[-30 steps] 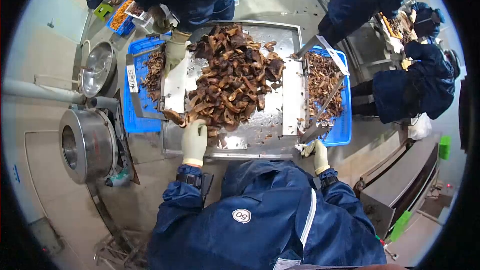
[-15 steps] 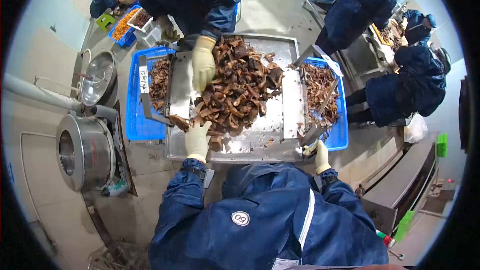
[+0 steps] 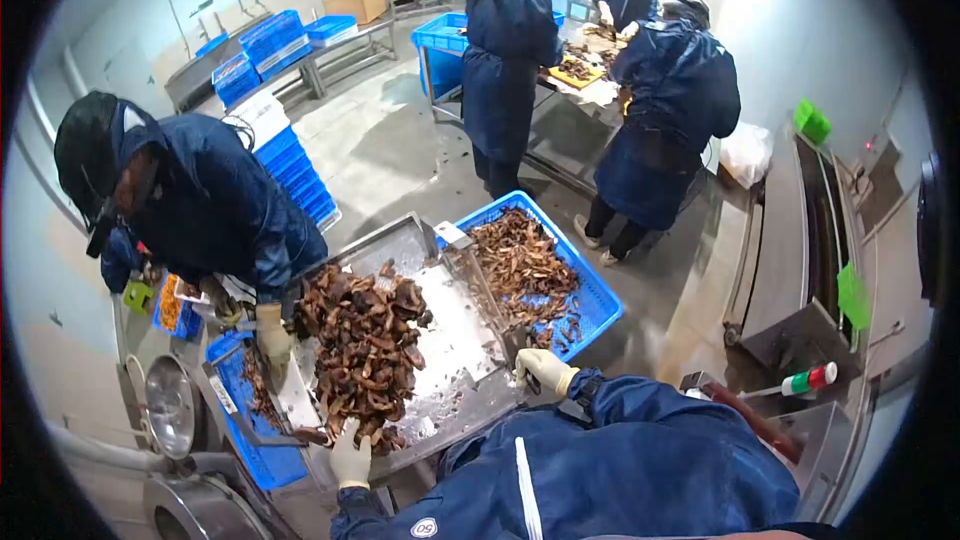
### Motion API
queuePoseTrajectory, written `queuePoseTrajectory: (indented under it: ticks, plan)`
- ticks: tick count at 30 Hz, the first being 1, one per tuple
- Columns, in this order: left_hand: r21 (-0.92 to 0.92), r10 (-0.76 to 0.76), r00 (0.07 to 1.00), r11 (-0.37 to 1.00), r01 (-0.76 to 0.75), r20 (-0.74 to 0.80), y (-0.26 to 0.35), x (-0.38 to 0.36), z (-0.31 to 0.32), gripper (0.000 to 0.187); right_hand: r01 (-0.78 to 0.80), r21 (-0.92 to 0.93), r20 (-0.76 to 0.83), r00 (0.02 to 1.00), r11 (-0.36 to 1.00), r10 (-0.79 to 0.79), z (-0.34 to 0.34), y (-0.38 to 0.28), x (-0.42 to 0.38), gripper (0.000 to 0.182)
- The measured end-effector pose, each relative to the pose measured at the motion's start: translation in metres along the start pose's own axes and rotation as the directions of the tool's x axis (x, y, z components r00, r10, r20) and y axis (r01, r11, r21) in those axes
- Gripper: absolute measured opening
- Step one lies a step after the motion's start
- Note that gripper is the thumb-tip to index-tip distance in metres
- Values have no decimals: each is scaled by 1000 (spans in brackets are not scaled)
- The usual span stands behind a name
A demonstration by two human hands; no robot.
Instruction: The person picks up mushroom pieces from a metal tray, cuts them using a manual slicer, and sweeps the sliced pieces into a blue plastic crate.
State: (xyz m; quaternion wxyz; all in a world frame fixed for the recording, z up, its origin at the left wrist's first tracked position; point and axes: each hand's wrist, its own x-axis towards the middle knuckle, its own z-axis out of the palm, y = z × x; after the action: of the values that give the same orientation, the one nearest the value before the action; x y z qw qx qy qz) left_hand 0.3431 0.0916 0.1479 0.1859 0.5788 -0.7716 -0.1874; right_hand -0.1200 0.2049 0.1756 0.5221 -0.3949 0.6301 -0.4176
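Observation:
My left hand [image 3: 350, 455], in a pale glove, is at the near edge of a heap of brown, mushroom-like pieces [image 3: 362, 340]. Its fingers are stretched out, with the fingertips against the lowest pieces. The heap lies on a metal-topped table [image 3: 455, 325]. At the table's near right side, my gloved right hand [image 3: 545, 370] is closed around a dark handle [image 3: 533, 386] at the end of a metal bar [image 3: 480, 285]. Beyond that bar, a blue crate [image 3: 600, 312] holds thin brown strips [image 3: 520, 265].
Across the table a co-worker [image 3: 215, 190] has a gloved hand beside the heap. Another blue crate [image 3: 275, 465] sits at the left side. Several people work at a back table [image 3: 560, 145]. Stacked blue crates [image 3: 295, 175] stand behind the co-worker. A metal bowl [image 3: 170, 405] is far left.
My view has turned and tilted up, showing more of the room and shifting the table lower left. My left hand stays by the heap, my right at the handle.

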Motion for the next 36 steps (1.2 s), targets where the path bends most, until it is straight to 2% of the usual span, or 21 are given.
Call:
queuePoseTrajectory:
  ticks: [1, 3, 5, 6, 8, 9, 11, 14, 16, 17, 18, 19, 20, 23, 24, 26, 28, 29, 32, 34, 36]
  plan:
    - [3, -112, 990, 994, 112, 86, 21, 6, -13, 40, -15, 50, 1, 1000, 999, 15, 1, -1, 2, 32]
    - [-4, -85, 994, 996, 85, 76, 29, 14, -15, 38, -55, 155, 31, 998, 986, 51, 2, -2, 0, 33]
    - [57, -58, 997, 997, 56, 46, 20, 14, -3, 32, 252, -73, 81, 966, 965, -246, -7, 16, 5, 35]
    - [62, -112, 988, 992, 106, 105, 20, 18, -1, 31, 309, -110, 94, 950, 945, -299, -7, 18, 6, 35]
    - [10, -57, 997, 998, 56, 48, 10, 19, 16, 38, 176, -31, 63, 983, 984, -174, -5, 20, 8, 37]
    - [4, -143, 982, 990, 144, 122, 19, 20, 12, 41, 126, 8, 64, 990, 992, -126, -5, 20, 8, 38]
    - [63, -98, 990, 994, 91, 105, 21, 20, 22, 43, 171, -80, 82, 983, 982, -164, -7, 37, 15, 37]
    - [210, -290, 948, 942, 260, 129, 55, 23, 8, 41, 246, -30, 92, 966, 969, -243, -7, 32, 14, 38]
    - [226, -380, 913, 912, 343, 147, 73, 29, -5, 46, 96, 174, 69, 992, 980, -109, -2, 40, 17, 33]
    - [109, -371, 917, 927, 358, 145, 69, 30, -6, 49, 198, 56, 99, 974, 979, -203, -7, 47, 21, 36]
    - [-10, -364, 920, 929, 369, 143, 57, 28, -2, 51, 155, 163, 110, 978, 974, -175, -5, 40, 17, 35]
    - [-136, -276, 958, 949, 285, 80, 48, 28, 4, 51, 137, 194, 100, 982, 971, -159, -3, 39, 15, 35]
    - [-423, -253, 959, 860, 284, 129, 41, 29, 13, 51, 122, 222, 87, 986, 967, -144, -1, 39, 15, 35]
    - [-696, -355, 856, 503, 513, 375, 97, 47, -4, 41, 79, 236, 98, 990, 969, -105, -1, 41, 17, 38]
    - [-723, -379, 794, 347, 598, 475, 115, 55, -4, 39, 76, 219, 94, 991, 973, -99, -3, 40, 16, 40]
    - [-838, -204, 856, 192, 510, 474, 144, 70, 10, 26, 187, 84, 83, 978, 979, -194, -6, 46, 19, 39]
    - [-820, -189, 821, 108, 562, 538, 159, 89, 36, 24, 113, 187, 69, 989, 976, -128, -4, 30, 11, 39]
    - [-825, -68, 838, 144, 546, 542, 171, 98, 51, 23, 114, 139, 79, 989, 984, -126, -6, 24, 9, 38]
    - [-758, -203, 744, 13, 652, 636, 195, 121, 114, 21, 6, 247, 102, 994, 969, -32, -5, 17, 4, 38]
    - [-717, -146, 707, -33, 696, 692, 213, 135, 149, 20, -11, 262, 57, 998, 965, -4, -2, 24, 8, 30]
    - [-811, -221, 817, 142, 567, 532, 213, 149, 203, 23, -51, 185, 47, 998, 981, 43, -3, 11, 5, 32]
